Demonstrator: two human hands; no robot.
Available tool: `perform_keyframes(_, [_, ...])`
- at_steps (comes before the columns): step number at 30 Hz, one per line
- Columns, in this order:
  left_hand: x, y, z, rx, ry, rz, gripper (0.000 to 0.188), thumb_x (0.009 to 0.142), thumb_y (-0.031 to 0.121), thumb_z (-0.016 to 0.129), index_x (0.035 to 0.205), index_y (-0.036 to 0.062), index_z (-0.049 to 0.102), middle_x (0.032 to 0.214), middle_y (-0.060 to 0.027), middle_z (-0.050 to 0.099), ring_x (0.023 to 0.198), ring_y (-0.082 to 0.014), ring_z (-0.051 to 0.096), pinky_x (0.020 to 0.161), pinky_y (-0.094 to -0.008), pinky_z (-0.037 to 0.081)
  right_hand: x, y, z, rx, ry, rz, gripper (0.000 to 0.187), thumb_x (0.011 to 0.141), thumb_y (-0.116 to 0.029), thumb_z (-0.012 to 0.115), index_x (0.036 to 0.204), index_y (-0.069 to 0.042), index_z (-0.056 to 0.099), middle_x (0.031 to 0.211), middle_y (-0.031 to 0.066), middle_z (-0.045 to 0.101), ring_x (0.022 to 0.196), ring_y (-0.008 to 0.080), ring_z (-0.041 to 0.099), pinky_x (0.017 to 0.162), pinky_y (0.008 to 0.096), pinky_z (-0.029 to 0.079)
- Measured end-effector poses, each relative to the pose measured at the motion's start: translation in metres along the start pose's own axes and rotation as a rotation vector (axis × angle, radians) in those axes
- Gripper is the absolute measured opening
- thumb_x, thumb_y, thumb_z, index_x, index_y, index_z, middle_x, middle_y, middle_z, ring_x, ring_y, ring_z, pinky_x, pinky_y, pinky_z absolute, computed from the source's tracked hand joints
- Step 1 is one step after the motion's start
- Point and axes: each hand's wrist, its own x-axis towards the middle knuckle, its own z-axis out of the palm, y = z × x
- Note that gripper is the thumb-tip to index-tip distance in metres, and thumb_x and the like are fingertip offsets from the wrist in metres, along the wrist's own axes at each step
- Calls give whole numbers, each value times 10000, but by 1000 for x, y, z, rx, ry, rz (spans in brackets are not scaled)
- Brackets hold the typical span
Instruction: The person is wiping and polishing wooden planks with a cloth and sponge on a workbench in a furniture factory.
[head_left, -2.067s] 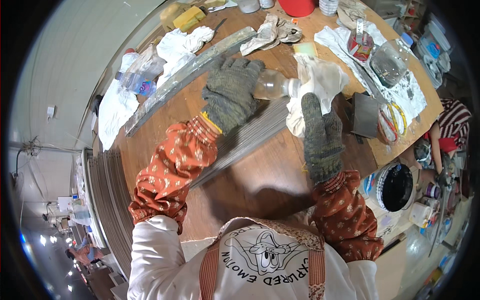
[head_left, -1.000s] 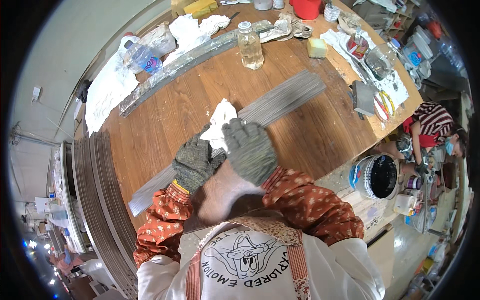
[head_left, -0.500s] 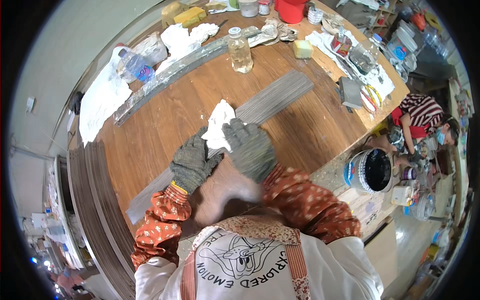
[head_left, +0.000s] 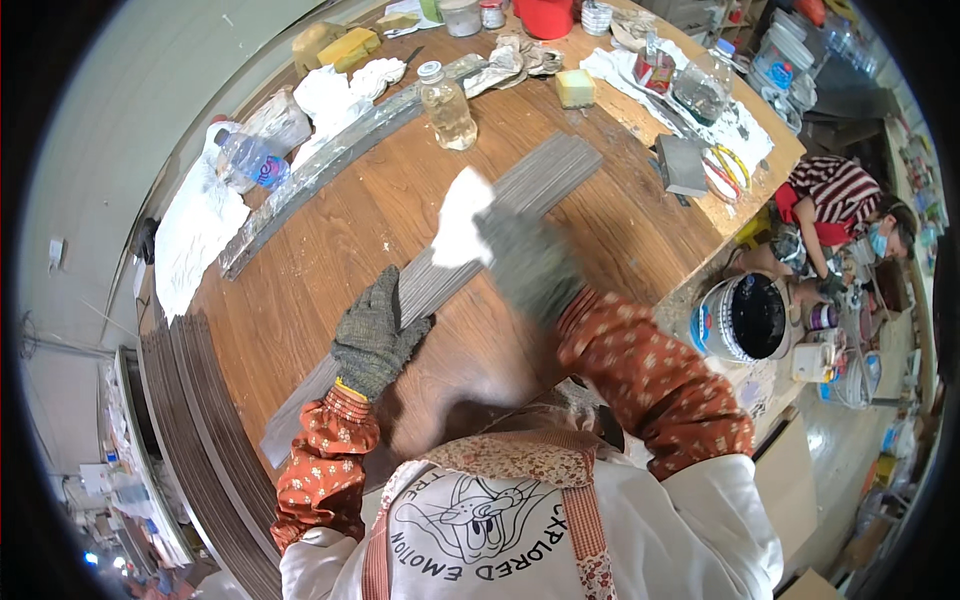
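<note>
My left hand [head_left: 378, 335] lies spread flat on the grey strip [head_left: 520, 195], pinning it to the table [head_left: 300, 270]. My right hand [head_left: 530, 265], blurred, seems closed on the white cloth [head_left: 462, 215] against the strip.

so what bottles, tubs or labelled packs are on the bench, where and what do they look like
Clear bottle: far middle, upright, pale liquid, white cap.
Plastic water bottle: far left, lying down, blue label.
Paint bucket: floor right of the bench, round, white and blue outside, black inside.
</note>
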Motion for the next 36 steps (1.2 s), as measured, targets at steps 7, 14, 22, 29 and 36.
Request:
perform_keyframes(7, [1, 1, 0, 32, 46, 16, 816, 793, 469, 740, 1383, -18, 455, 1238, -264, 598, 1120, -404, 600, 965, -456, 475, 24, 20, -37, -56, -261, 439, 431, 942, -268, 526, 1278, 0, 554, 1160, 136, 619, 970, 286, 610, 828, 393, 503])
perform_keyframes(14, [-4, 3, -3, 29, -12, -42, 814, 796, 466, 743, 1377, -25, 456, 1234, -274, 592, 1115, -402, 601, 952, -450, 484, 0, 57, -9, 154, 144, 299, 334, 953, -278, 503, 1187, -72, 621, 991, 120, 658, 881, 297, 639, 770, 446, 510])
perform_keyframes(22, [45, 12, -31, -1152, -65, -411, 658, 827, 205, 797, 1365, -6, 482, 1223, -53, 583, 1170, -222, 546, 1030, -383, 452, -50, 188, -14, 1056, 1, 1190, 445, 1001, -344, 542, 1200, 50, 599, 1077, 144, 692, 962, 208, 669, 708, 292, 532])
perform_keyframes(29, [232, 2, 33, -888, 284, -72, 941, 697, 264, 888, 1429, -14, 366, 1329, -142, 481, 1217, -237, 487, 988, -372, 448, -70, 146, -17, 2195, 585, 943, 401, 999, -248, 558, 1307, 9, 553, 1182, 95, 656, 983, 175, 637, 884, 331, 512])
perform_keyframes(36, [316, -9, 62, -795, 394, -144, 777, 627, 330, 911, 1220, 10, 524, 1055, -121, 652, 936, -266, 632, 870, -386, 510, -42, 145, -83, 789, 329, 256, 537, 956, -213, 572, 1410, 40, 436, 1377, 147, 550, 1254, 233, 526, 1042, 349, 417])
